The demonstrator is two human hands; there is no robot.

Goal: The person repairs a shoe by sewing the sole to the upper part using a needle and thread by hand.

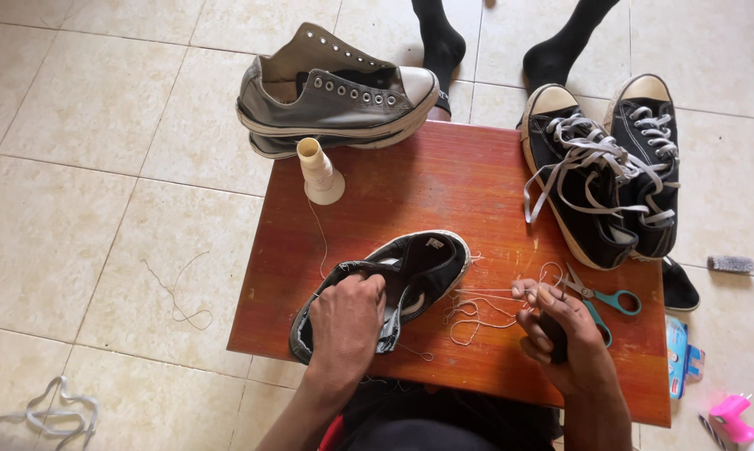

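So the left hand (347,321) is curled shut over the side wall of a black low-top shoe (393,288), fingers wrapped over the edge of the opening with the knuckles up, pinning it down. The shoe lies on the near part of a small reddish wooden table (444,184), toe pointing up and to the right, no lace in it.

The right hand (561,334) is just right of the shoe, not touching it. Fingers are bunched closed, thumb and forefinger pinched on pale thread (485,294) that runs back across to the shoe's edge. There seems to be something dark in the palm too, but I can't tell what. More loose thread lies in a tangle on the table between shoe and hand.

Right beside the right hand's fingertips there's a pair of teal-handled scissors (602,296), really close. Farther back sits a cream cone of thread (318,171), its strand trailing down toward the shoe. Behind it two grey sneakers (335,96) are stacked on the table's far corner, and a laced black pair (602,175) hangs over the right edge. Someone's feet in black socks (444,42) stand on the tile floor beyond the table.
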